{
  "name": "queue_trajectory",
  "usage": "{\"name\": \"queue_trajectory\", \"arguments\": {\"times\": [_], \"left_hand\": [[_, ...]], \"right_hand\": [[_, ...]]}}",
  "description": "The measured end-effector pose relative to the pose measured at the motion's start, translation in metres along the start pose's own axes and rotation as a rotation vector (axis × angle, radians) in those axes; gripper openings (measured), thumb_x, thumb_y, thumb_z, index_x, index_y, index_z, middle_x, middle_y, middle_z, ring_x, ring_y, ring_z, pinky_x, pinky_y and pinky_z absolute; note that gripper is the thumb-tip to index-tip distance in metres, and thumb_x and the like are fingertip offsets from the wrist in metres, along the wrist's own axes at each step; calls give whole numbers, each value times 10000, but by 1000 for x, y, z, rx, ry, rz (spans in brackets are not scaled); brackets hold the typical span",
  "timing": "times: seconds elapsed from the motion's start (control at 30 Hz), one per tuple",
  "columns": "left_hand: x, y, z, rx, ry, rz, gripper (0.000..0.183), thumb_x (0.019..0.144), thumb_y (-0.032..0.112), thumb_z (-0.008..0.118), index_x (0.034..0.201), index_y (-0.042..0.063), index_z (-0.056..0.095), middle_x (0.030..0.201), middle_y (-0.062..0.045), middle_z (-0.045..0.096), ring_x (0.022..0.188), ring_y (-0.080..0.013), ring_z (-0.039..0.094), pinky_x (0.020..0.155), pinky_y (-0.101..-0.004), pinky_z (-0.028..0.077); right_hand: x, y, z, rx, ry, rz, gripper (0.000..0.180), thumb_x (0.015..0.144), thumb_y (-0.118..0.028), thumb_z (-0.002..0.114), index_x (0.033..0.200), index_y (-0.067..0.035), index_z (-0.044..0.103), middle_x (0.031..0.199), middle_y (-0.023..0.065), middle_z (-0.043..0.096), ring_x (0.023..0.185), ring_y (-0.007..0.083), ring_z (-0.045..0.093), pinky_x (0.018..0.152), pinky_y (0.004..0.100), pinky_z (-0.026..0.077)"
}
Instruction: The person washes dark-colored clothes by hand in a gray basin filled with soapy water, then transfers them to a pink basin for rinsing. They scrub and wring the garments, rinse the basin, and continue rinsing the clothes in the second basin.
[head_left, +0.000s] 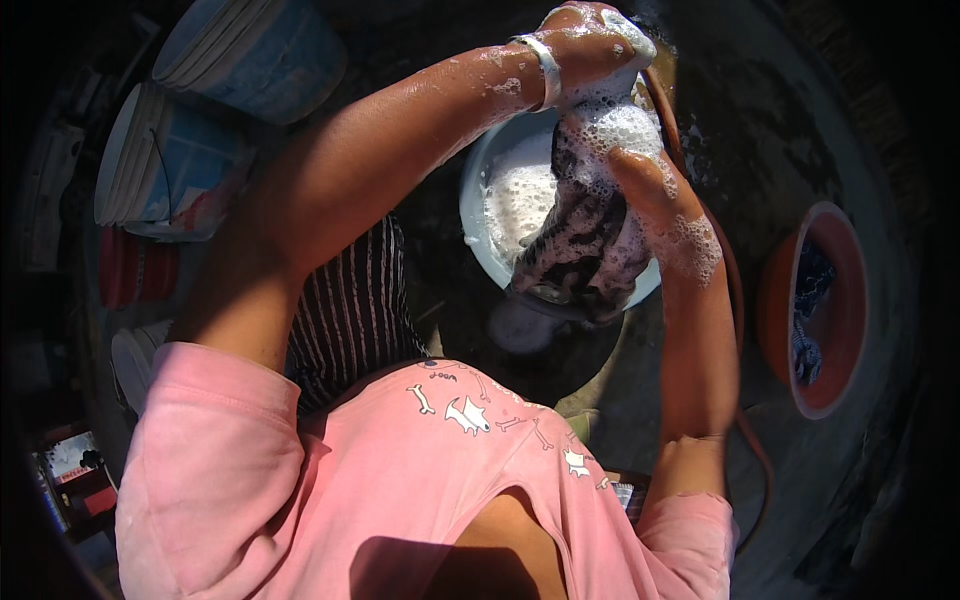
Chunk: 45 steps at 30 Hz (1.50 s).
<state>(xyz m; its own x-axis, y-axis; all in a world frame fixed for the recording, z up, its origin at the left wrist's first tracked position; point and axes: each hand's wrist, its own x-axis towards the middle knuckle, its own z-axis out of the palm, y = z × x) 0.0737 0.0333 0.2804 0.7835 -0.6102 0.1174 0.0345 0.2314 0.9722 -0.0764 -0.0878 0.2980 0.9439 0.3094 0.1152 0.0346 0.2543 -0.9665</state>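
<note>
A dark, wet cloth (581, 232) thick with suds hangs over a pale blue basin (474, 195), crossing its near rim. My left hand (596, 49), foamy and with a pale band at the wrist, grips the cloth's far end at the top of the view. Lower and to the right, my right hand (656, 184) holds the same cloth, its thumb lying across the foam-covered fabric. Lather hides most of the fingers of both hands. White foam (521, 195) floats on the water in the basin.
On the left stand two blue-and-white buckets (262, 67) (184, 165) and a red container (139, 268). An orange tub (776, 315) with dark patterned cloth (810, 300) sits at right. A brown hose (735, 277) runs behind my right forearm.
</note>
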Motion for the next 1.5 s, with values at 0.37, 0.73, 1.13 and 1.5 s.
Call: {"name": "queue_trajectory", "arguments": {"times": [0.37, 0.73, 1.13, 1.5], "left_hand": [[-28, 10, 25, 982, 272, 62, 193, 831, 119, 562, 963, 11, 651, 913, -172, 639, 898, -298, 605, 809, -385, 492], [-35, 22, 42, 1080, 304, 16, 289, 817, 178, 559, 1044, 12, 627, 996, -215, 641, 1021, -363, 599, 879, -425, 479], [-14, 31, 55, 970, 278, 212, 408, 799, 248, 633, 1148, 50, 563, 1030, -213, 617, 1020, -364, 592, 872, -444, 465], [-65, 9, 63, 1113, -149, 250, 370, 794, 227, 637, 1111, 44, 580, 992, -185, 622, 977, -323, 593, 847, -418, 470]], "right_hand": [[12, 19, 18, -561, 64, 234, 626, 808, -253, 692, 1322, -8, 431, 1253, 140, 551, 1135, 244, 541, 1010, 366, 386], [18, 27, 22, -881, 147, 328, 316, 820, -235, 639, 1057, -26, 631, 1030, 142, 675, 975, 248, 636, 880, 374, 454], [31, 26, 2, -747, 336, 108, 552, 782, -420, 690, 1165, -33, 601, 1085, 187, 662, 1028, 272, 642, 865, 358, 489], [37, 13, -57, 106, 228, -338, 363, 865, -347, 636, 1084, -59, 603, 1025, 47, 614, 976, 159, 587, 867, 305, 468]]}}
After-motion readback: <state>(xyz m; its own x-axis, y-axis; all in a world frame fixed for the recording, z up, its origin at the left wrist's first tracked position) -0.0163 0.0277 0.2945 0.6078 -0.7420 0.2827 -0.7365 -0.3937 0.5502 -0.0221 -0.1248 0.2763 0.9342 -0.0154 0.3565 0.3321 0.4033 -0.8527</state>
